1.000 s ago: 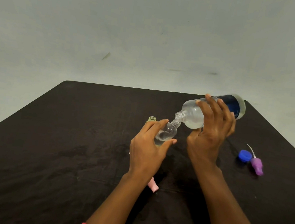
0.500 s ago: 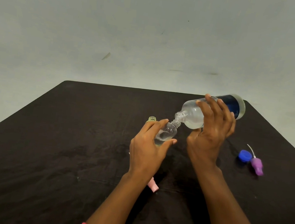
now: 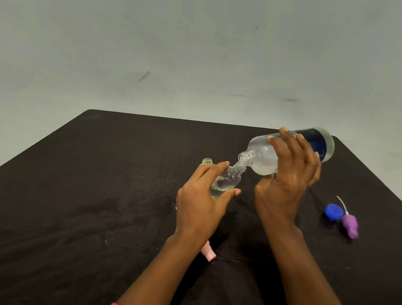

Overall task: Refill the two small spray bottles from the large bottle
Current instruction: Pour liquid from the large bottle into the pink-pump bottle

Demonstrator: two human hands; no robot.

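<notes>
My right hand (image 3: 288,186) grips the large clear bottle (image 3: 262,157) with a dark blue label, tilted with its open neck down to the left. The neck meets the mouth of a small clear bottle (image 3: 227,179), tilted and uncapped, which my left hand (image 3: 201,203) holds between fingers and thumb. A little liquid lies in the small bottle's lower part. Behind my left fingers stands a second small bottle (image 3: 207,161), yellowish, with an open threaded neck; most of it is hidden.
On the black table (image 3: 75,200) to the right lie a blue cap (image 3: 334,211) and a purple spray head (image 3: 350,224) with its thin tube. A pink spray head (image 3: 208,253) peeks out under my left wrist. A plain grey wall stands behind.
</notes>
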